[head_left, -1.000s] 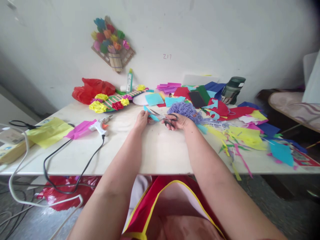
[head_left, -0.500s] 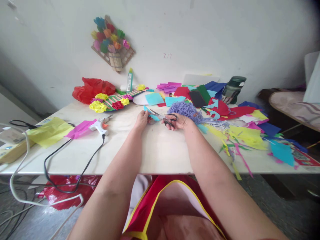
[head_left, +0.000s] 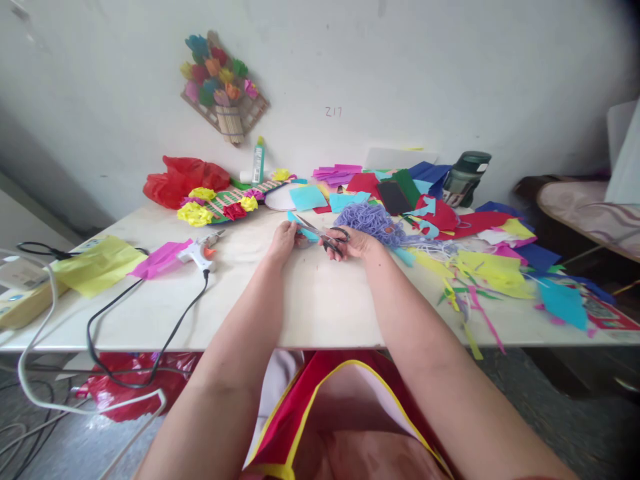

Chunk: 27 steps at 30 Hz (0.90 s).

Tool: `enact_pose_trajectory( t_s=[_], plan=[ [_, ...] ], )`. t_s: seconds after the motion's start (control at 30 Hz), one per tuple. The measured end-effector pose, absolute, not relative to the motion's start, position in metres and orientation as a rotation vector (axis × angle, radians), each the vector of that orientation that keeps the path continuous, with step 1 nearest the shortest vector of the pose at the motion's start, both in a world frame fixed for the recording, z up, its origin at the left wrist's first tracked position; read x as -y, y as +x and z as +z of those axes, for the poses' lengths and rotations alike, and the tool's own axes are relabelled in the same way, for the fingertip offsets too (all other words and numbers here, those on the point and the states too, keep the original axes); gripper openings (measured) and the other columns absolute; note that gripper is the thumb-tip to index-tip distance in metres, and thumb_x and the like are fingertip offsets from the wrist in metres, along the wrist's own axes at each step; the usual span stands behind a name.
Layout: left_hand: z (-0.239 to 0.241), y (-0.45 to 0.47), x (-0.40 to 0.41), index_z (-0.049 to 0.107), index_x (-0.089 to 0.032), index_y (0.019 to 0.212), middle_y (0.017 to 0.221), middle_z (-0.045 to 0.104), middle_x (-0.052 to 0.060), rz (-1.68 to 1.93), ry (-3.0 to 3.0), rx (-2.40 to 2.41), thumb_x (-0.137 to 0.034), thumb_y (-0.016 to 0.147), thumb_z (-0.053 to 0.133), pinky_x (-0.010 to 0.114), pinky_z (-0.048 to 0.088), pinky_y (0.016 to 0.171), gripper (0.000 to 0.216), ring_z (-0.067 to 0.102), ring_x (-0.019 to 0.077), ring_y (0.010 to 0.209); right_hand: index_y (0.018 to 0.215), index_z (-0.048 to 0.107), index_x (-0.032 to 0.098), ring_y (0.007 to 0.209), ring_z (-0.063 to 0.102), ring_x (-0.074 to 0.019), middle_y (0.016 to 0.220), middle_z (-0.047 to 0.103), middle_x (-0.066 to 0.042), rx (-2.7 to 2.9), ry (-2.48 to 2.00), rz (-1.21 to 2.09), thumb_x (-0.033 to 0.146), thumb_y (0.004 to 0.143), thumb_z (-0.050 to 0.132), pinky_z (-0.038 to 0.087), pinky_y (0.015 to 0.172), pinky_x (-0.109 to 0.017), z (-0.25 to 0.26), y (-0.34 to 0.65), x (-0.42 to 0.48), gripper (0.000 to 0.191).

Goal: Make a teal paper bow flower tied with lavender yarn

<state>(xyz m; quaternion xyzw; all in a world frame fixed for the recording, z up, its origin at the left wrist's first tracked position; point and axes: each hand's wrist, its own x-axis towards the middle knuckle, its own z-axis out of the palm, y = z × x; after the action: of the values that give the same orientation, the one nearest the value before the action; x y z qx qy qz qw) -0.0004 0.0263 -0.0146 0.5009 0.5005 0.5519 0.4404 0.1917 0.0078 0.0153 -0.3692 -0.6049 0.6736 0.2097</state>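
Observation:
My left hand (head_left: 284, 239) pinches a small piece of light-blue paper (head_left: 307, 233) above the middle of the table. Black-handled scissors (head_left: 330, 243) are in my right hand (head_left: 356, 244), its fingers through the handles. Their blades point left and lie across the blue paper, close to my left fingertips. Whether the blades are cutting at this instant is too small to tell. Just behind my right hand lies a heap of purple yarn (head_left: 367, 220). Flat light-blue paper squares (head_left: 307, 198) rest beyond my hands.
A white glue gun (head_left: 199, 253) with a black cord lies at the left by pink and yellow paper (head_left: 100, 263). Paper flowers on a green board (head_left: 220, 205) stand behind. Paper scraps (head_left: 493, 273) cover the right side, with a dark bottle (head_left: 466, 179) at the back.
The scissors' handles have shifted slightly, and my right hand has moved a little left. My left hand keeps its hold on the blue paper.

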Motion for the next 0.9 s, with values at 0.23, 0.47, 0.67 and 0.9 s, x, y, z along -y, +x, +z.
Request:
enact_pose_trajectory(
  t_s=[0.23,0.47,0.67,0.9],
  plan=[
    [-0.016,-0.002,-0.026,0.049,-0.016,0.070,0.050,0.048,-0.004,1.398,1.272,-1.193,-0.023,0.093,0.042,0.020,0.034,0.047,0.025,0.043,0.0075,0.043,0.091,0.058,0.012,0.035,0.052,-0.0095,0.051,0.062,-0.002,1.685,-0.959,1.818,0.051,0.086,0.050,0.034,0.031,-0.017,0.010,0.186,-0.009,0.039],
    [-0.017,-0.001,-0.026,0.049,-0.016,0.067,0.047,0.047,-0.004,1.367,1.352,-1.241,-0.026,0.090,0.048,0.020,0.033,0.047,0.025,0.042,0.0082,0.042,0.086,0.056,0.014,0.035,0.048,-0.0080,0.049,0.058,0.000,1.632,-0.973,1.769,0.054,0.086,0.050,0.032,0.032,-0.017,0.009,0.177,-0.006,0.040],
    [-0.014,0.002,-0.021,0.050,-0.017,0.068,0.051,0.048,-0.003,1.347,1.476,-1.207,-0.019,0.088,0.047,0.021,0.035,0.050,0.020,0.043,0.0084,0.046,0.085,0.054,0.016,0.035,0.049,-0.0079,0.050,0.058,0.001,1.603,-0.985,1.764,0.060,0.084,0.048,0.031,0.032,-0.017,0.006,0.173,-0.008,0.045],
    [-0.014,0.005,-0.021,0.050,-0.017,0.067,0.051,0.048,-0.004,1.293,1.512,-1.200,-0.018,0.086,0.049,0.021,0.035,0.051,0.019,0.043,0.0084,0.047,0.082,0.052,0.017,0.036,0.049,-0.0077,0.049,0.056,0.002,1.577,-1.018,1.784,0.064,0.084,0.045,0.027,0.030,-0.016,0.009,0.171,-0.006,0.047]
  ],
)
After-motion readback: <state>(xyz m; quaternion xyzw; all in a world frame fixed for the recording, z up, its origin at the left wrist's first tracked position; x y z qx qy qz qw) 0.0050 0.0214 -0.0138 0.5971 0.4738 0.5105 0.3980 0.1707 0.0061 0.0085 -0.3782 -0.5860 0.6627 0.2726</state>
